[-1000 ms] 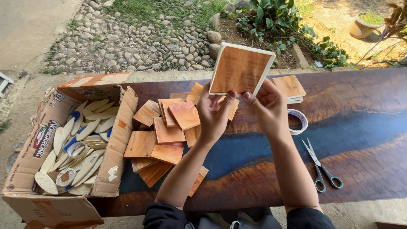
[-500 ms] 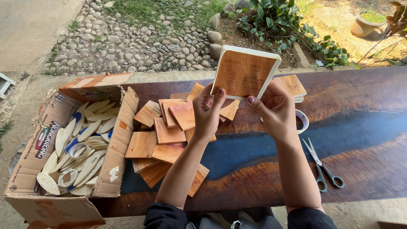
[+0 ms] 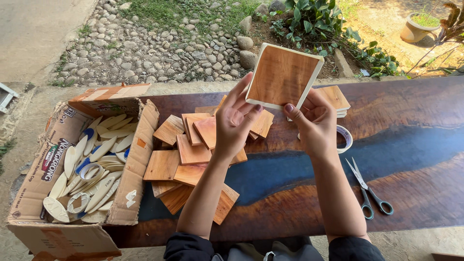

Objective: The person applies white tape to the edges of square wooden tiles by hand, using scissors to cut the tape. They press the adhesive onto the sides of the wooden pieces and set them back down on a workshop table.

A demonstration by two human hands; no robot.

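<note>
Held up above the table [image 3: 415,145], a square wooden tile [image 3: 282,75] is pinched at its edges by the left hand [image 3: 237,121] and right hand [image 3: 316,125]. It looks light, stiff and smooth. More tiles [image 3: 193,150] are piled below.

A dark wooden surface [image 3: 415,193] carries scattered wooden squares [image 3: 191,154], scissors [image 3: 369,188], a tape roll [image 3: 344,137] and a cardboard box [image 3: 140,159].

— Where can your hands pass?

— To your right the table [image 3: 425,193] is bare past the scissors [image 3: 369,191] and the tape roll [image 3: 344,138]. To your left, the heap of wooden squares [image 3: 193,154] and the cardboard box [image 3: 77,164] block the way.
</note>
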